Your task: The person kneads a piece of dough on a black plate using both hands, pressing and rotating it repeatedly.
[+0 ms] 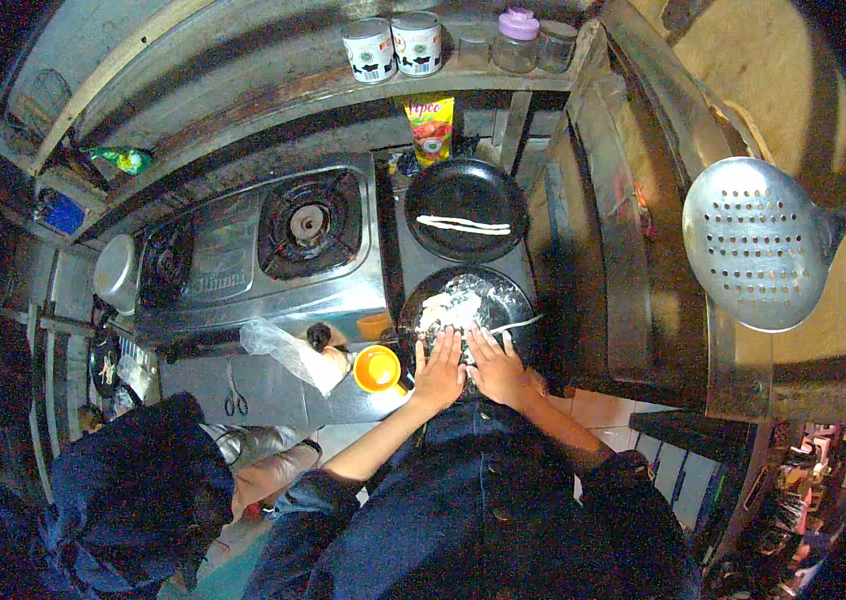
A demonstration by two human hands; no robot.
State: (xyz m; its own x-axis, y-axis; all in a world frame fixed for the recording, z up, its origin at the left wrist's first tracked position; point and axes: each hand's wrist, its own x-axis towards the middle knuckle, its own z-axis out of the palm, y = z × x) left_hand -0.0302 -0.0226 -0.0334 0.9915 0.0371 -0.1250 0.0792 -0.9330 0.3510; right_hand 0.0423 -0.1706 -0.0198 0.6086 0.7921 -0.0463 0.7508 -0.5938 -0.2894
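Note:
Both hands lie flat, palms down, side by side on the lower part of a dark round plate [520, 294]. My left hand [439, 373] has its fingers spread near the left rim; my right hand [496, 365] is just beside it. Past my fingertips, white flour and a pale lump of dough [460, 306] sit on the plate. Whatever lies under the palms is hidden. A thin pale strip [519, 324] hangs over the plate's right rim. Behind, two thin dough strips [464, 225] lie on a second dark round plate [465, 180].
Left of the hands are an orange cup [378, 368], a plastic bag [295, 356] and scissors [234, 391]. A gas stove [310, 296] stands behind them. Another person [137, 480] is at the lower left. A perforated metal skimmer [757, 244] is at the right.

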